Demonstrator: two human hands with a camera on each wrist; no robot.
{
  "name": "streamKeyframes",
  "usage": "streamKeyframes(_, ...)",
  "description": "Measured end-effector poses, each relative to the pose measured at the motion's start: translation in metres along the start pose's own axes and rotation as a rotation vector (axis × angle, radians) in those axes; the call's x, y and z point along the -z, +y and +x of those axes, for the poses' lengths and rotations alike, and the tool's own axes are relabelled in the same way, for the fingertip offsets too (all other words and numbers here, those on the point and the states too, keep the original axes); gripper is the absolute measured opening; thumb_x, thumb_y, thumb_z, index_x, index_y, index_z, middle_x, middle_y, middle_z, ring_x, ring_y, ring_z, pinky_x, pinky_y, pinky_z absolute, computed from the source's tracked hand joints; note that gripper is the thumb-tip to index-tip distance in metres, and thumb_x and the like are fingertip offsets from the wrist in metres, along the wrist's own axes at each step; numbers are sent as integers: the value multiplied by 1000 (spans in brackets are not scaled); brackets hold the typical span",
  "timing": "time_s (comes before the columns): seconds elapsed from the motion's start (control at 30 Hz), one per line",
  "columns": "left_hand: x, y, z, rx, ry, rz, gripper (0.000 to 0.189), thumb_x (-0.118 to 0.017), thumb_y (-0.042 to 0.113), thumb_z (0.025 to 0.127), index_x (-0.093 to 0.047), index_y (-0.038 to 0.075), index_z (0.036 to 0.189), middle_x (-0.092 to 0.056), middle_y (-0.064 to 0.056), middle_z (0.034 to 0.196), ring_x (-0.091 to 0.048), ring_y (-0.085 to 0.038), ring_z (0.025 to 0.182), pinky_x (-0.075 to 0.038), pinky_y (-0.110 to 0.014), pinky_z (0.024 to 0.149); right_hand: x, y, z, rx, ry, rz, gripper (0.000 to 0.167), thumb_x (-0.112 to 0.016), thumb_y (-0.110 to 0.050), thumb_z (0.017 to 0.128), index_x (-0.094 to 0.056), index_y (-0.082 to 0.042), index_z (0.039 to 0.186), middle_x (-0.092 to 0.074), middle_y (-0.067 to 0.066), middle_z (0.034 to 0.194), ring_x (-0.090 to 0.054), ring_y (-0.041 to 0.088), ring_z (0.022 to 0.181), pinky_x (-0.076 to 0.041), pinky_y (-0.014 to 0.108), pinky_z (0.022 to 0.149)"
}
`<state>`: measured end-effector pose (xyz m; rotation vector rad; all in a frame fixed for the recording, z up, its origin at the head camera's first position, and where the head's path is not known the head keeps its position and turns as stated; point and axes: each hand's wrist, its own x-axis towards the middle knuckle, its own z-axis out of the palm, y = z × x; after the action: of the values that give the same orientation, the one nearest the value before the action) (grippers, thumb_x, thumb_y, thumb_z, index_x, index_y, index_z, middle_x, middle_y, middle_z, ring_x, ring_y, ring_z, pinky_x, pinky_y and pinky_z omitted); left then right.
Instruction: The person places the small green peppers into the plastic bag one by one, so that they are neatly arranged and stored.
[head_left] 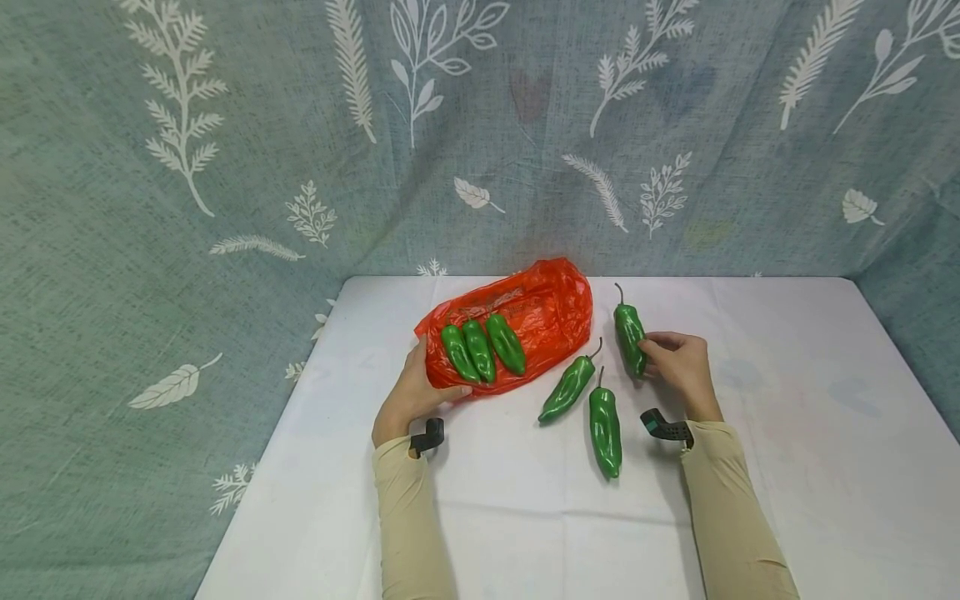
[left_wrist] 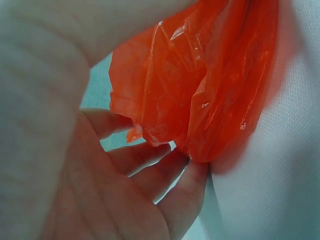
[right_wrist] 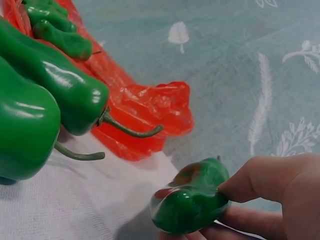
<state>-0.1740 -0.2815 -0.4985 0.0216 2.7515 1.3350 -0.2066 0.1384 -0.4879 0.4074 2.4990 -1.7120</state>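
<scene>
My right hand (head_left: 678, 367) pinches a green pepper (head_left: 628, 332) near its lower end, thumb on one side and fingers on the other; its stem points away from me. On the left, my left hand (head_left: 414, 392) grips the near-left edge of a red plastic bag (head_left: 551, 312), thumb along the front and fingers at the side. The left wrist view shows the crinkled bag (left_wrist: 170, 90) between thumb and fingers. Several green peppers are in view: three, including one green pepper (head_left: 506, 343), lie side by side on the bag's left part.
Two more peppers lie on the white table between my hands: a slanted pepper (head_left: 567, 388) and a nearer pepper (head_left: 605, 433). Both loom large in the right wrist view. A green-grey patterned cloth (head_left: 480, 183) hangs behind the white table (head_left: 525, 542).
</scene>
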Motion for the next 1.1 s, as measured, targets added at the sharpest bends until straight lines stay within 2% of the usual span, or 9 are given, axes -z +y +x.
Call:
streamKeyframes(0.47, 0, 1, -1, -20, 0, 8, 123, -97, 34, 69, -20, 23, 164, -41, -5, 157, -34, -30, 148, -35, -62, 122, 0, -4, -4, 23, -20, 48, 45, -63, -25, 99, -64, 4, 134, -66, 27, 133, -70, 4, 83, -62, 19, 72)
streamKeyframes(0.7, 0, 2, -2, -8, -6, -10, 122, -96, 33, 70, -20, 23, 164, -41, -5, 157, -34, -30, 147, -34, -62, 122, 0, -5, -5, 28, -25, 81, 45, -63, -24, 99, -64, 5, 134, -66, 27, 134, -68, -1, 77, -63, 21, 72)
streamKeyframes(1.1, 2, 5, -4, 1, -14, -17, 121, -96, 32, 70, -19, 23, 164, -39, -6, 158, -34, -31, 148, -34, -63, 122, -1, -9, -7, 43, -49, 132, 44, -64, -22, 98, -64, 5, 133, -65, 27, 135, -66, -4, 82, -64, 24, 78)
